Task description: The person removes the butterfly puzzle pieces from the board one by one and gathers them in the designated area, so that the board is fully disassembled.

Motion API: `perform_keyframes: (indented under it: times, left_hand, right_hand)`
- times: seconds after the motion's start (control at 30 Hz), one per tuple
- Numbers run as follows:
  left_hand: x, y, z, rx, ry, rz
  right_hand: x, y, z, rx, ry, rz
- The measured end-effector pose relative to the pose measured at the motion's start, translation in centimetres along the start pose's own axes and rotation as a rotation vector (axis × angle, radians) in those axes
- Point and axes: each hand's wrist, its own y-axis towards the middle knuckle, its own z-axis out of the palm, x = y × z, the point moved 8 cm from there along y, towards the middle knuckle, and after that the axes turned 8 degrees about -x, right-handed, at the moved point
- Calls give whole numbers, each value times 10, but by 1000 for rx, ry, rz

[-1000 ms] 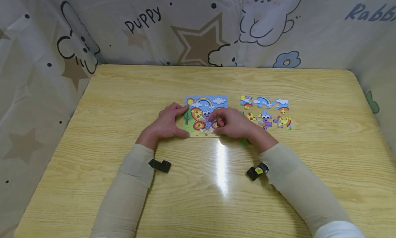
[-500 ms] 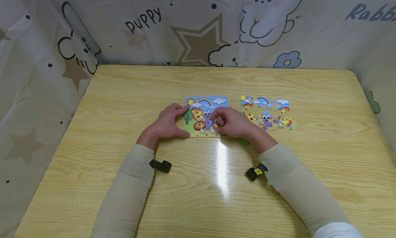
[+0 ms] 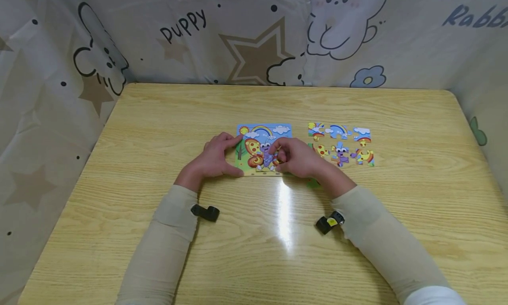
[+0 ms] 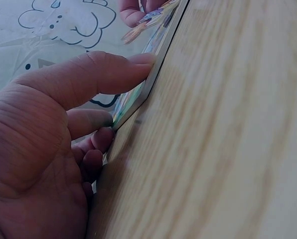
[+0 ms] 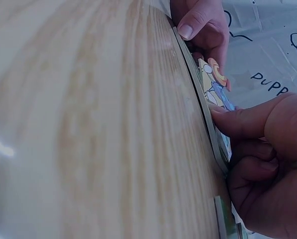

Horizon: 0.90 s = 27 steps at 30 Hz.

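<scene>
My left hand (image 3: 212, 158) steadies the puzzle board (image 3: 263, 149) in the middle of the counter (image 3: 158, 120): thumb (image 4: 96, 74) pressed on its near edge, fingers curled against its left side. My right hand (image 3: 298, 157) is over the board's right half, and its fingertips pinch a butterfly piece (image 5: 214, 75) that the right wrist view shows tipped up off the picture. To do this well, I should keep the left hand firm so the board does not slide, and lift the piece by its free edge slowly, straight up, so the neighbouring tabs do not catch. Six loose pieces (image 3: 340, 143) lie in two rows just right of the board, and a green piece (image 3: 313, 182) lies near my right wrist; I judge that a lifted piece belongs with them.
</scene>
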Motion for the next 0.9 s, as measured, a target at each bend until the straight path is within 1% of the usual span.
perform_keyframes:
  times: [0.2,0.43,0.63,0.73,0.9]
  left_hand:
    - [-1,0,0,5,2,3]
    - [-1,0,-1,4,-7,6]
    - [0,0,1,4,-15,9]
    - [1,0,1,3,-12,3]
    - [2,1,0,4,-20,-7]
  right_hand:
    - [-2,0,0,6,6,10]
    - [-2,2,2,32,-15,-18]
    - [-3,0,1,44,-20,1]
    - [-2,-1,2,31,-71,-4]
    - [1,-1,5,-7,-230,-25]
